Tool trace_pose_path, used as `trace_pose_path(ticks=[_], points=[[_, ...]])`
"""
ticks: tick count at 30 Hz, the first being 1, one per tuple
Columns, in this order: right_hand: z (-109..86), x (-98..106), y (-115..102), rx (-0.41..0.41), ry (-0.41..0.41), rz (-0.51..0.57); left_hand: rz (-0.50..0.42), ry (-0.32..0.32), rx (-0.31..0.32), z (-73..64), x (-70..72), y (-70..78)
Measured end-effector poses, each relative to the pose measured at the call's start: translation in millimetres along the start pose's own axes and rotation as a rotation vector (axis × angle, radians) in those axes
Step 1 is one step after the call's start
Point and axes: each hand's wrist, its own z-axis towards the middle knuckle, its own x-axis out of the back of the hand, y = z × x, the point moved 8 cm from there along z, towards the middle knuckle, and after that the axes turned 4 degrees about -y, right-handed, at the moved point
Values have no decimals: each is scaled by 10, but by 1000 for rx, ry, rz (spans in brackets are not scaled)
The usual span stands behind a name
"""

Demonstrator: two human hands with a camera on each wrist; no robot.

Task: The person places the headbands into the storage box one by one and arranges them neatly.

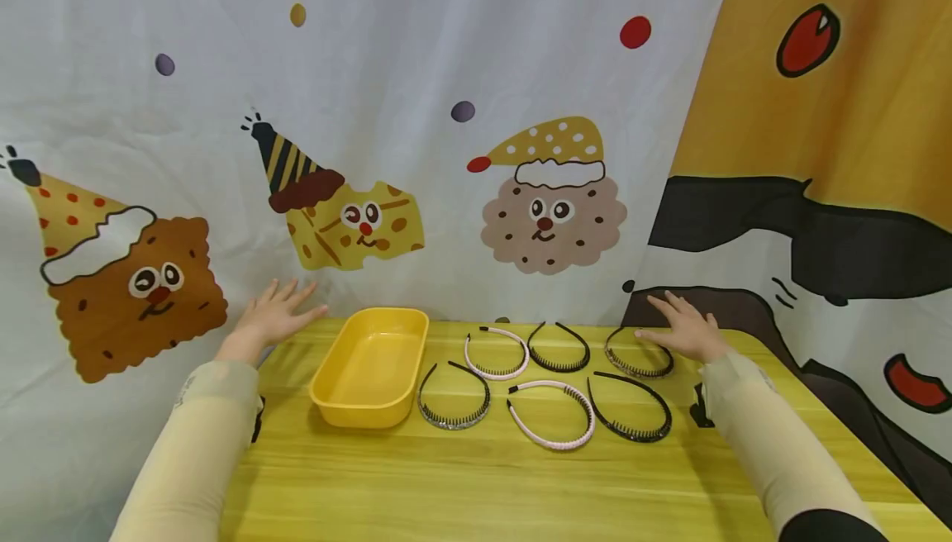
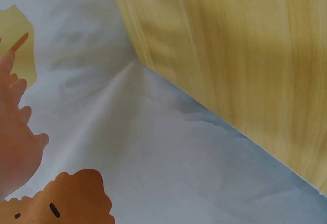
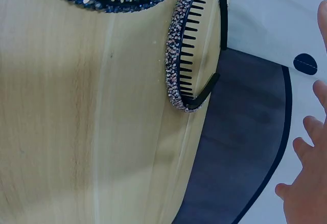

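Several toothed headbands lie apart on the wooden table. In the back row are a pink headband (image 1: 497,376), a black headband (image 1: 559,367) and a glittery dark headband (image 1: 641,373). Nearer sit a silver-glitter headband (image 1: 455,424), a braided pink-and-white headband (image 1: 559,444) and a larger black headband (image 1: 634,435). My left hand (image 1: 273,316), fingers spread, is raised left of a yellow tray (image 1: 369,416) and holds nothing. My right hand (image 1: 687,332) hovers, fingers spread, by the glittery dark headband, partly covering it in the head view. The right wrist view shows that headband's rhinestones (image 3: 176,55) and comb teeth.
The yellow wood-grain table (image 1: 446,492) ends at the back against a white cartoon-printed curtain (image 1: 402,71). Its left edge borders hanging cloth (image 2: 168,147). An orange and dark printed cloth (image 1: 840,145) hangs at the right.
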Motion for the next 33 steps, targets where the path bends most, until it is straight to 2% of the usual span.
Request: trace_pose_path(ticks=[8, 15, 22, 30, 33], points=[[-70, -42, 43, -7, -12, 50, -20, 11, -25, 45, -8, 23], [-140, -3, -69, 58, 9, 152, -78, 27, -52, 77, 34, 23], [-216, -9, -107, 53, -3, 238, -169, 33, -86, 28, 81, 127], [-414, -181, -59, 2, -17, 323, -261, 49, -104, -56, 12, 188], [-513, -248, -54, 12, -10, 353, -274, 56, -122, -110, -37, 189]])
